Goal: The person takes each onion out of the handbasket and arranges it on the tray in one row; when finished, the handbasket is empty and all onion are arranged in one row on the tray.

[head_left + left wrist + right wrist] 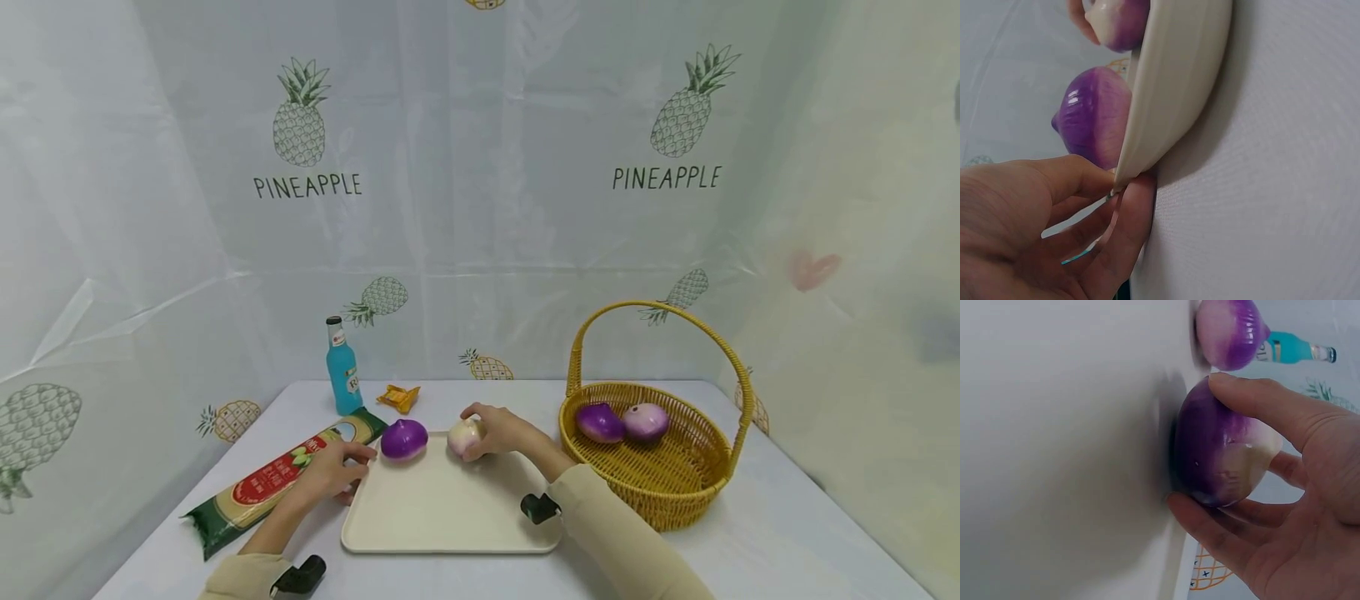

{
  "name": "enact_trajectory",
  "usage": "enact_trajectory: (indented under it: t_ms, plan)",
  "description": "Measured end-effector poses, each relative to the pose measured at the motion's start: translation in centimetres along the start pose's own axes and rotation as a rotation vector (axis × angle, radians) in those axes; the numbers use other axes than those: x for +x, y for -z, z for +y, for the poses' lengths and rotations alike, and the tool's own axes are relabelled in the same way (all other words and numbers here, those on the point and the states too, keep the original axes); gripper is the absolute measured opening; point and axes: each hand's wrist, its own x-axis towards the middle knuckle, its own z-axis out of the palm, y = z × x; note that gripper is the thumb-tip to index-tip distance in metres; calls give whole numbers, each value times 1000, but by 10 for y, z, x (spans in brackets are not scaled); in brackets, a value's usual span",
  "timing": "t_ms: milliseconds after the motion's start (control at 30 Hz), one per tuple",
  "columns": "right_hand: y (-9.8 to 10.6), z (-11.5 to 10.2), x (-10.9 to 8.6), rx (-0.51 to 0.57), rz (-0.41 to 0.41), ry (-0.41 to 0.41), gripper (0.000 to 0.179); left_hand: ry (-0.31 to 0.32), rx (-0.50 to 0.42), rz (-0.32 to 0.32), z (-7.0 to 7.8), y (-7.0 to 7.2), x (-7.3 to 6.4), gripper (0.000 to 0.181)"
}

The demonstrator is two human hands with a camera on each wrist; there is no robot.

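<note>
A purple-and-white onion [1219, 453] is gripped by my right hand [501, 432], thumb on one side and fingers curled on the other. It sits at the far side of the cream tray [450, 508], on or just above its surface. My left hand [330, 473] pinches the tray's left rim, the thumb above and fingers beneath, as the left wrist view shows. Close to that hand, a second purple onion [403, 440] rests in the tray's far left corner. Its pointed tip faces up.
Right of the tray stands a yellow wicker basket [660, 500] with a tall handle, holding two more onions [647, 422]. Along the left lies a green-and-red food packet [262, 483]. Behind it are a blue bottle [343, 375] and a small orange packet [399, 398].
</note>
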Motion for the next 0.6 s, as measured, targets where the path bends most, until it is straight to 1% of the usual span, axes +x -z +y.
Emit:
enact_trajectory:
  t_ms: [233, 367, 467, 600]
  plan:
    - [2, 0, -2, 3, -7, -19, 66, -11, -6, 3, -1, 0, 0, 29]
    - [8, -1, -6, -7, -9, -32, 69, -5, -10, 6, -3, -1, 0, 29]
    - [21, -4, -12, -15, 10, -24, 70, -2, -13, 6, -4, -2, 0, 29]
    - [50, -8, -25, -10, 45, 17, 68, -13, -4, 14, -3, -1, 0, 29]
